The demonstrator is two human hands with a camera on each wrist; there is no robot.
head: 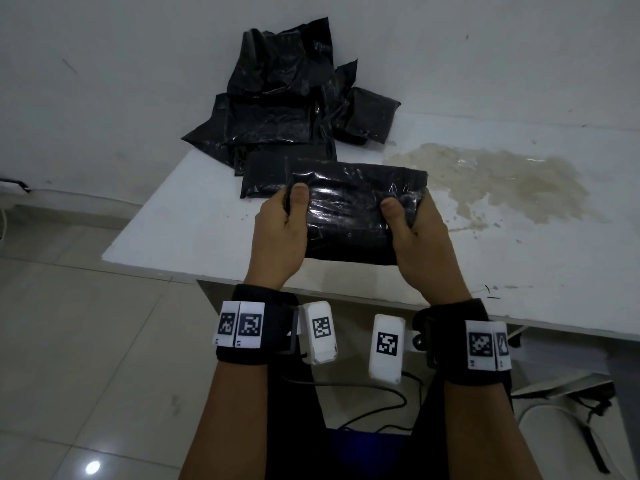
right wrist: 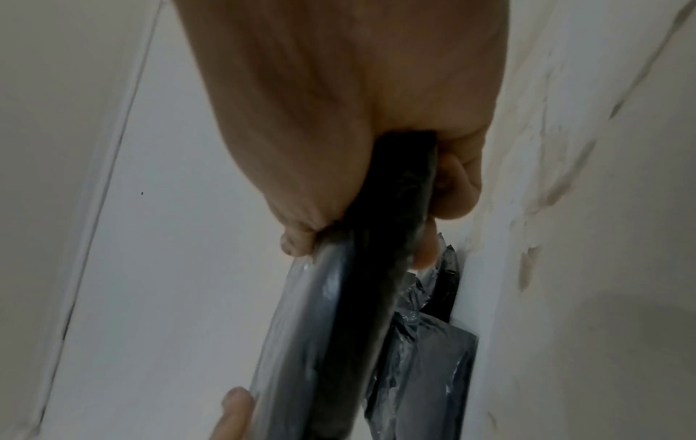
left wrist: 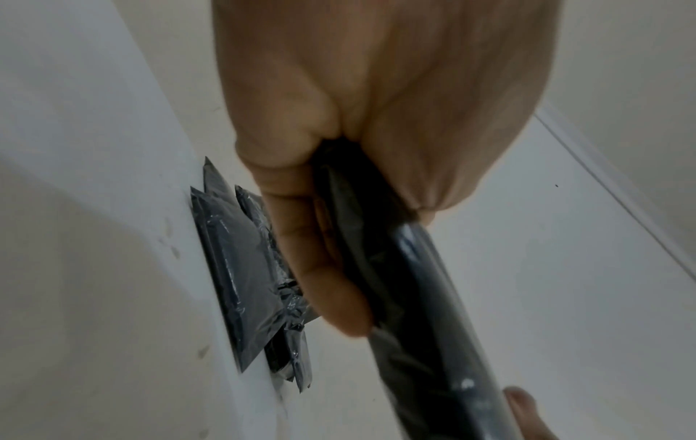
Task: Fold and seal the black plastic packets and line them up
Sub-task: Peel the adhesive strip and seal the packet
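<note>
I hold one black plastic packet (head: 349, 216) above the near part of the white table (head: 485, 265). My left hand (head: 277, 230) grips its left end, thumb on top, and my right hand (head: 415, 233) grips its right end the same way. In the left wrist view the packet (left wrist: 421, 312) runs from my left hand (left wrist: 339, 238) down toward the other hand's thumb. In the right wrist view the same packet (right wrist: 339, 327) is pinched edge-on in my right hand (right wrist: 339, 163). A heap of other black packets (head: 287, 109) lies at the table's far left corner.
A brownish stain (head: 491, 181) spreads over the table to the right of the held packet. The table's left edge drops to a tiled floor (head: 69, 323). A white wall (head: 138, 64) rises behind the heap. Cables and a bag strap lie under the table's near edge.
</note>
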